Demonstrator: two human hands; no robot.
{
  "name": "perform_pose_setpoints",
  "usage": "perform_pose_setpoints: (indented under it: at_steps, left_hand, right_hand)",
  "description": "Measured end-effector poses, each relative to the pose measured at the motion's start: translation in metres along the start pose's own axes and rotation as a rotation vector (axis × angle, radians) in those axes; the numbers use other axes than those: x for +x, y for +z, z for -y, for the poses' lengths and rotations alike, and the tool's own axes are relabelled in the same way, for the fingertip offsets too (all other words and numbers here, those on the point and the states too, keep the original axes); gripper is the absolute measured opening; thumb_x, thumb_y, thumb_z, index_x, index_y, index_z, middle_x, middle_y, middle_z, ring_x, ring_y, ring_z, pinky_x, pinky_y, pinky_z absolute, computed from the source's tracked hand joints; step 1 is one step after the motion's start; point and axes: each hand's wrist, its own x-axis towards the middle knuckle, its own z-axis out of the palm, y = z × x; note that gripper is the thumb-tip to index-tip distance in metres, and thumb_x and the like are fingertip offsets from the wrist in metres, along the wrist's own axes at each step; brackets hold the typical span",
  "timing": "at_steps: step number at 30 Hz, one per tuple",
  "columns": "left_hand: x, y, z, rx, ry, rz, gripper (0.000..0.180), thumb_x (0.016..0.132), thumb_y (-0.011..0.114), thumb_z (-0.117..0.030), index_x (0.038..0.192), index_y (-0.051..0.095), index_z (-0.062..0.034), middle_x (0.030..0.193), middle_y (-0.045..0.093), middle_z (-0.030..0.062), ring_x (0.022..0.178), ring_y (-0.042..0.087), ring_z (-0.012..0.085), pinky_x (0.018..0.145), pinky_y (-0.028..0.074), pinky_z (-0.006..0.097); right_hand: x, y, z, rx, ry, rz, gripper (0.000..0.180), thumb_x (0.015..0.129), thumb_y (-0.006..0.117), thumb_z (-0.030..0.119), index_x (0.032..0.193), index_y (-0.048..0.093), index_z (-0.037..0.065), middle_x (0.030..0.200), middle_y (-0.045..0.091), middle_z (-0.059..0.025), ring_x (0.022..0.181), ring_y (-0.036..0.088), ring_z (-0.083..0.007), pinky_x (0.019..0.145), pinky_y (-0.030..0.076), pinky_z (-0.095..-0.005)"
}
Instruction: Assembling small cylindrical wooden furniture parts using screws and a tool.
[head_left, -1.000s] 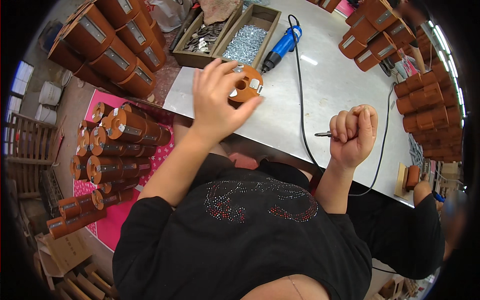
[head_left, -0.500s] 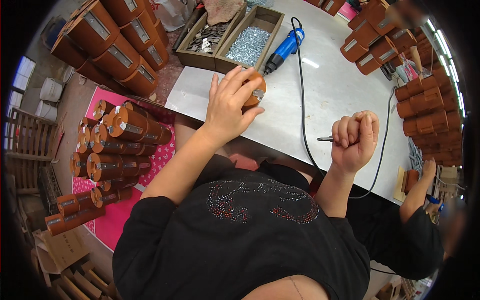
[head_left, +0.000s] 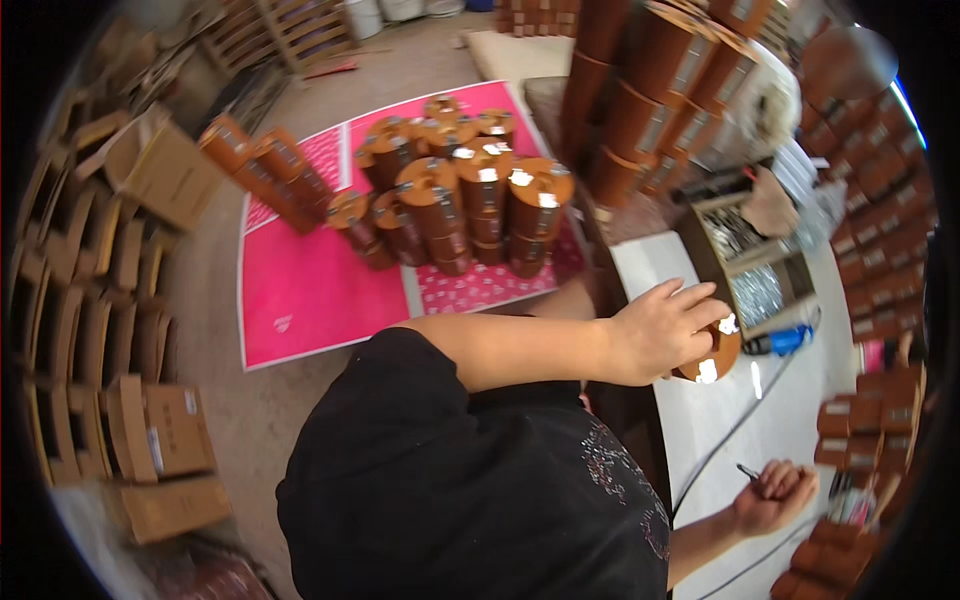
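Observation:
My left hand is laid over a reddish-brown cylinder with shiny metal pieces, its fingers curled across the top. The cylinder stands on the white table's near edge. Farther right, my right hand is closed above the table around a slim dark tool, like a screwdriver, whose pointed end sticks out; its handle is hidden in the fist. Just beyond the cylinder lies a blue electric screwdriver with a cord. A wooden box of silvery screws stands beside it, next to a box of flat metal pieces.
Several brown cylinders stand on a pink sheet to the left, some stacked. Taller stacks of cylinders rise behind the table, and more line its right. Cardboard boxes stand along the left. A black cord crosses the tabletop.
The view has swung to the left, so the table now sits at the right and the pink sheet fills the middle. My left hand stays on the cylinder; my right still holds the tool.

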Motion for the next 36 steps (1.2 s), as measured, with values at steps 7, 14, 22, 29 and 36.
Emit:
perform_pose_setpoints:
  at_steps: [7, 14, 22, 29, 36]
  left_hand:
    - [-0.059, -0.185, 0.003, 0.403, -0.371, -0.277, 0.044, 0.043, 0.078, -0.014, 0.079, 0.054, -0.0042, 0.109, 0.05, 0.0124, 0.099, 0.05, 0.0292, 0.081, 0.041, 0.035]
    - [-0.171, -0.337, 0.065, 1.122, -0.88, -0.252, 0.041, 0.055, 0.073, -0.03, 0.085, 0.061, -0.005, 0.112, 0.053, 0.0089, 0.099, 0.051, 0.0258, 0.082, 0.042, 0.036]
    - [-0.243, -0.41, 0.186, 1.359, -1.358, 0.047, 0.051, 0.059, 0.07, -0.04, 0.098, 0.058, -0.0095, 0.11, 0.055, 0.0044, 0.105, 0.049, 0.0203, 0.091, 0.032, 0.042]
    - [-0.26, -0.414, 0.24, 1.213, -1.639, 0.111, 0.048, 0.063, 0.069, -0.041, 0.098, 0.058, -0.0106, 0.104, 0.058, 0.0076, 0.1, 0.053, 0.0213, 0.092, 0.03, 0.042]
    - [-0.271, -0.42, 0.25, 1.194, -1.707, 0.151, 0.046, 0.062, 0.07, -0.04, 0.097, 0.06, -0.0116, 0.103, 0.059, 0.0091, 0.098, 0.055, 0.0235, 0.094, 0.029, 0.043]
  right_hand:
    - [0.012, 0.043, -0.011, 0.094, 0.074, 0.159, 0.02, 0.09, 0.038, 0.015, 0.084, 0.049, 0.0, 0.051, 0.025, 0.0036, 0.041, 0.022, -0.0046, 0.039, 0.022, -0.0184]
    - [0.014, 0.09, -0.024, -0.015, 0.082, 0.192, 0.02, 0.091, 0.038, 0.017, 0.08, 0.045, 0.003, 0.05, 0.025, 0.0025, 0.039, 0.023, -0.0041, 0.036, 0.022, -0.0171]
    - [0.011, 0.123, -0.045, -0.069, 0.103, 0.205, 0.019, 0.091, 0.036, 0.015, 0.079, 0.044, 0.004, 0.049, 0.027, 0.0021, 0.038, 0.024, -0.0039, 0.034, 0.022, -0.0166]
    - [0.008, 0.14, -0.05, -0.185, 0.103, 0.156, 0.019, 0.091, 0.036, 0.017, 0.08, 0.044, 0.005, 0.049, 0.027, 0.0014, 0.037, 0.023, -0.0037, 0.034, 0.022, -0.0155]
    - [0.007, 0.143, -0.063, -0.192, 0.128, 0.238, 0.018, 0.091, 0.036, 0.017, 0.08, 0.044, 0.005, 0.049, 0.028, 0.0015, 0.037, 0.024, -0.0039, 0.034, 0.023, -0.0158]
